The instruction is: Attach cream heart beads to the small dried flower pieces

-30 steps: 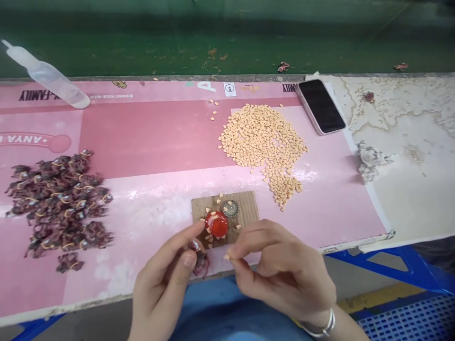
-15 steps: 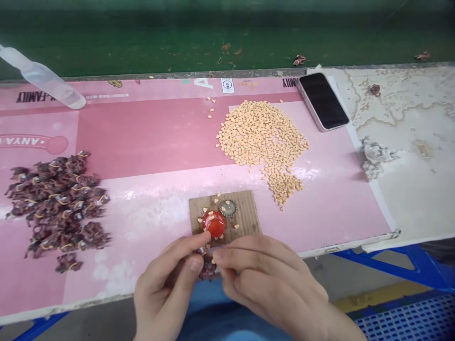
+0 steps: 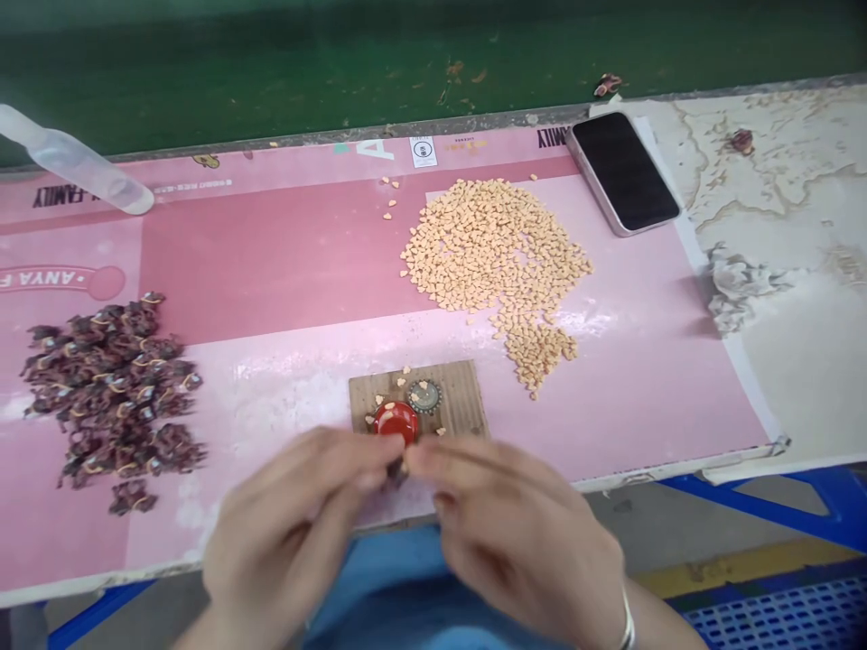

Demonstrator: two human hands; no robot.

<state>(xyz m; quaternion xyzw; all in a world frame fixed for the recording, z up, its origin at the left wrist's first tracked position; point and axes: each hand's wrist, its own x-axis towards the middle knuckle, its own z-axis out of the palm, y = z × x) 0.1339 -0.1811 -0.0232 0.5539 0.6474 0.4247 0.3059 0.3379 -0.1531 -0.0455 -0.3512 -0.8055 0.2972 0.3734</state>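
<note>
While my left hand [image 3: 284, 533] and right hand [image 3: 515, 542] are hovering just below the red dome [image 3: 396, 422] on the cardboard square [image 3: 461, 393], my blurred fingertips [image 3: 424, 457] are meeting around a small dark cluster [image 3: 396, 474], and I cannot tell whether I am gripping it.

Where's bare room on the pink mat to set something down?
Widest bare stretch: the pink mat between the dark tied bundles and the tan heart-shaped pieces, below the plastic bottle. A smaller patch lies right of the pieces, below the phone. Crowded: the cardboard square with the red dome, where the left hand and right hand meet.
</note>
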